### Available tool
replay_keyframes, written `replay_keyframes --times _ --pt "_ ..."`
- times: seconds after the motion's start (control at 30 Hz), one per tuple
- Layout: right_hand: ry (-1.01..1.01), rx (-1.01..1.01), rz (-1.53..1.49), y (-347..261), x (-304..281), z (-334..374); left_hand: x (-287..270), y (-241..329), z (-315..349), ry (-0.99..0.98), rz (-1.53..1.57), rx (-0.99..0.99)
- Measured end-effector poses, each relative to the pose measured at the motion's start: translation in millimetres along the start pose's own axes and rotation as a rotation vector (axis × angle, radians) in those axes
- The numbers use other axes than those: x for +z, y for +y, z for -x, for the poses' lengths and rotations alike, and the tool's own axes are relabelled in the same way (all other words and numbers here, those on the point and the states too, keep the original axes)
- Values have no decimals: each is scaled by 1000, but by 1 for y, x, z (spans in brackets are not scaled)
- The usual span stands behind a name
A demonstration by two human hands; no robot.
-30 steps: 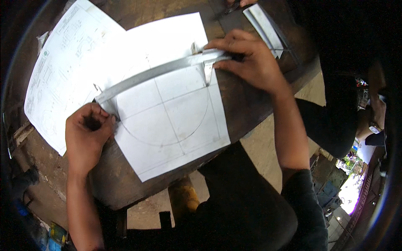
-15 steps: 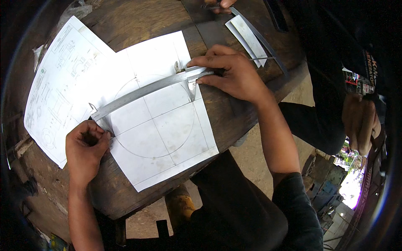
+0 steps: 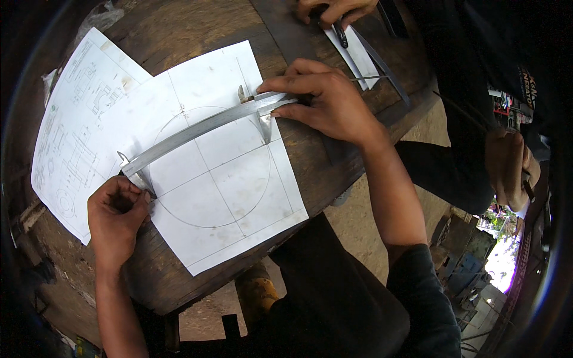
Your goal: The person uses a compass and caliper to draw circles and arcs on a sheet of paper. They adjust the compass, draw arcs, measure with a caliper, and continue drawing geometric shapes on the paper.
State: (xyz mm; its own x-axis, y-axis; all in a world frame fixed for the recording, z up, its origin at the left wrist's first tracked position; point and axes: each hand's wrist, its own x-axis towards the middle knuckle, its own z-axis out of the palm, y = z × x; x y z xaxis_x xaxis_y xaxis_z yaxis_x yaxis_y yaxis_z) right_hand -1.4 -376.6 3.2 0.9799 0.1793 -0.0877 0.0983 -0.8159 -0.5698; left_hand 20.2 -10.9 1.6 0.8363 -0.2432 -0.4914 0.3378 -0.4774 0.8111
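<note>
A steel vernier caliper (image 3: 197,130) lies slantwise over a white sheet (image 3: 239,185) on which a pencilled circle with crossing lines is drawn. Its two long jaws point down onto the paper, near the left and right sides of the circle. My left hand (image 3: 116,212) pinches the jaw at the caliper's left end, fingertips by the sheet's left edge. At the other end, my right hand (image 3: 325,98) grips the sliding jaw between thumb and fingers. The caliper's thin depth rod sticks out past my right hand.
Left of the circle sheet lies a printed technical drawing (image 3: 71,149). Cut paper strips (image 3: 358,59) and a long steel rule (image 3: 388,77) rest at the far right of the wooden table (image 3: 197,30). Another person's hand (image 3: 337,11) holds a dark-handled tool there; another hand (image 3: 512,167) is further right.
The papers and caliper appear slightly further left, with my hands still on the caliper. The other person's hand at the back has come further into view over the paper strips.
</note>
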Motion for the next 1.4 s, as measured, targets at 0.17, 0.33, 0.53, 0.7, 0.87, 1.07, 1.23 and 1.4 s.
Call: replay_keyframes --times 0.17,0.33,0.53,0.7,0.87,1.07,1.23,1.4 --pt "16 -13 -7 2 2 0 0 1 0 -5 0 5" --pt "29 -32 7 2 2 -1 0 1 0 -10 12 -2" --pt "40 -22 6 2 4 -1 -1 1 1 -2 22 4" --pt "39 -37 17 -2 1 -2 -6 -16 0 -17 39 -2" --pt "119 -49 -5 -34 -23 20 -27 12 9 -2 57 -232" --pt "-29 -221 -110 -110 -37 44 -53 117 16 -53 -419 531" --pt "-42 -318 -183 -142 -41 45 -13 144 16 -776 -354 396" --pt "-17 -312 -205 -138 -37 51 2 143 11 -771 -135 161"
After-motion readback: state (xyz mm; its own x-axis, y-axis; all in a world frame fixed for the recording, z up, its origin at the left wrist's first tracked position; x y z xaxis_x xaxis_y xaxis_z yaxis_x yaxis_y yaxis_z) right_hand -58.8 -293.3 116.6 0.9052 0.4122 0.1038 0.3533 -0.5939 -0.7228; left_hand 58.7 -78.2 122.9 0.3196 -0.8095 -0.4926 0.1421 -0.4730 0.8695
